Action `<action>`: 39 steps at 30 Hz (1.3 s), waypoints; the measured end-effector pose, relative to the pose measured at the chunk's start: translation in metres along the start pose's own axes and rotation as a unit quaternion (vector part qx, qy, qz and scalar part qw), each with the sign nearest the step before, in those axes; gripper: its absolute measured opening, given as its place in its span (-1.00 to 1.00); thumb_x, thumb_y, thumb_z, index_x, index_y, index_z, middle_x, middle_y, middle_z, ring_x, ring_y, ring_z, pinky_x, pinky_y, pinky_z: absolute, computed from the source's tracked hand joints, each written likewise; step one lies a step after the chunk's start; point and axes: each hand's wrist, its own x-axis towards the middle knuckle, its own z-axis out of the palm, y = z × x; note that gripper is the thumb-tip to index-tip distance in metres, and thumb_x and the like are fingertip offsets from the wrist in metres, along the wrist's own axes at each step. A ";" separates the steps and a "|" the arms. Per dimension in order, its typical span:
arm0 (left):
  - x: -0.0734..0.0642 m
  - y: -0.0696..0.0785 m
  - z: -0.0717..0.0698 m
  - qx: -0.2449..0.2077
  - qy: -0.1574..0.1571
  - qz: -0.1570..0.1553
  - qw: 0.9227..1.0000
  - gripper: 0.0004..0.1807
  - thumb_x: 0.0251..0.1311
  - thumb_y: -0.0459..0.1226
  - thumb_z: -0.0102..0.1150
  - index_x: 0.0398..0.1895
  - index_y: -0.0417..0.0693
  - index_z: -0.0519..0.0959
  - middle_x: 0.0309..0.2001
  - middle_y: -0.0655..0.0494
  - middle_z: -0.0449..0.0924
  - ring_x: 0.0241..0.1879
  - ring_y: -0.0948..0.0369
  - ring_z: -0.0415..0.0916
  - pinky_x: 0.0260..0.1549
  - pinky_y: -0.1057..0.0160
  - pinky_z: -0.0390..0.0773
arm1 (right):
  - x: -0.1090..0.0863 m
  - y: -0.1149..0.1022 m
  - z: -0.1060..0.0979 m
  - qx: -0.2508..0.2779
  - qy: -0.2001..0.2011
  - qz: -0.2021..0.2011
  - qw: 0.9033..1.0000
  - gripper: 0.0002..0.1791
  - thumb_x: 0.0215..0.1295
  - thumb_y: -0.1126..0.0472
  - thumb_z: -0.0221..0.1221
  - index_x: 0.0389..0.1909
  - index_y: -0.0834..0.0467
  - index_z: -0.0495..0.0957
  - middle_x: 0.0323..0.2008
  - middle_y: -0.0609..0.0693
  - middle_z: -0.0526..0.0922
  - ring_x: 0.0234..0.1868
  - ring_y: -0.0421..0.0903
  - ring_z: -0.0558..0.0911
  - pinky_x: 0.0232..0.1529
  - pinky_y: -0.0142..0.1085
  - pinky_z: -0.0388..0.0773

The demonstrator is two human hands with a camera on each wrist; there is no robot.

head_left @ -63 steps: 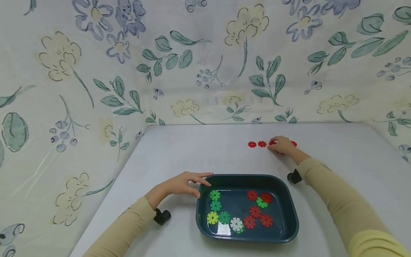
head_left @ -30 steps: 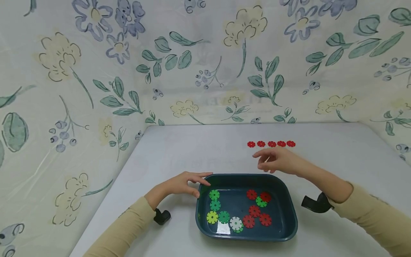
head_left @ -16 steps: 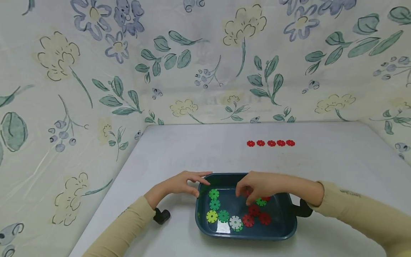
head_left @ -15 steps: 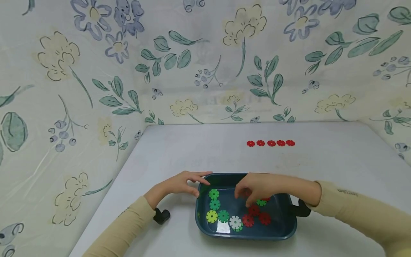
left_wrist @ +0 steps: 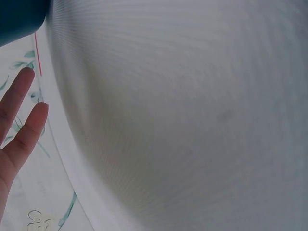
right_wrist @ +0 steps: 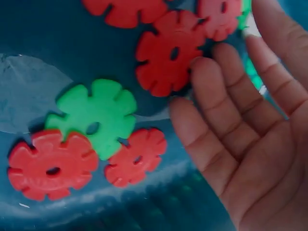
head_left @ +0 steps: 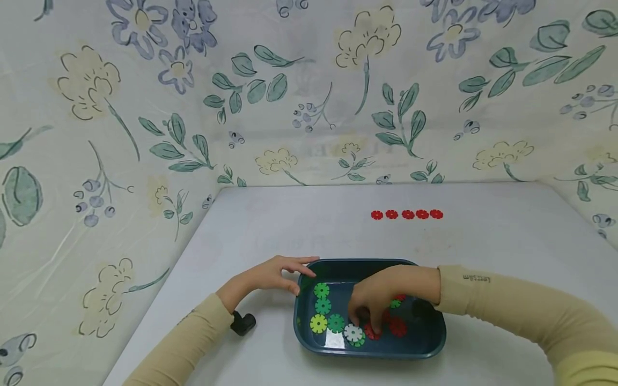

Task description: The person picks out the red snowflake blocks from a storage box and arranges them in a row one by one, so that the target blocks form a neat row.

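A dark blue tray [head_left: 367, 354] holds notched plastic discs in several colours. My left hand [head_left: 267, 274] rests at its far left corner, fingers extended and spread by the rim. Inside the tray my right hand [head_left: 379, 292] reaches down with bent fingers beside a white disc [head_left: 353, 333] and a red disc [head_left: 372, 332]. In the right wrist view, its fingertips lie near a red disc [right_wrist: 166, 55]; no disc is seen lifted. That hand partly hides other red discs. A green disc [right_wrist: 103, 113] overlaps two red ones near the tray wall.
Beyond the tray, several red discs [head_left: 407, 214] lie in a row on the white table [head_left: 270, 225]. Green discs [head_left: 336, 323] and a yellow disc [head_left: 318, 324] lie in the tray's left part. Flowered cloth [head_left: 338, 123] stands behind and to the left.
My right hand has left the row of red discs, come back into the tray, and moved down toward its near side. The left hand stays at the tray's corner.
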 end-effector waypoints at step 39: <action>0.000 0.003 -0.002 -0.004 -0.006 0.009 1.000 -0.46 0.01 -0.06 0.27 0.07 -0.10 0.52 0.35 0.01 0.17 0.36 0.05 0.06 0.19 -0.16 0.19 | 0.020 0.015 0.013 -0.032 0.133 -0.009 0.991 -0.70 0.01 0.06 0.33 -0.25 -0.08 0.46 -0.29 -0.25 0.44 -0.34 -0.34 0.41 -0.26 -0.57 0.45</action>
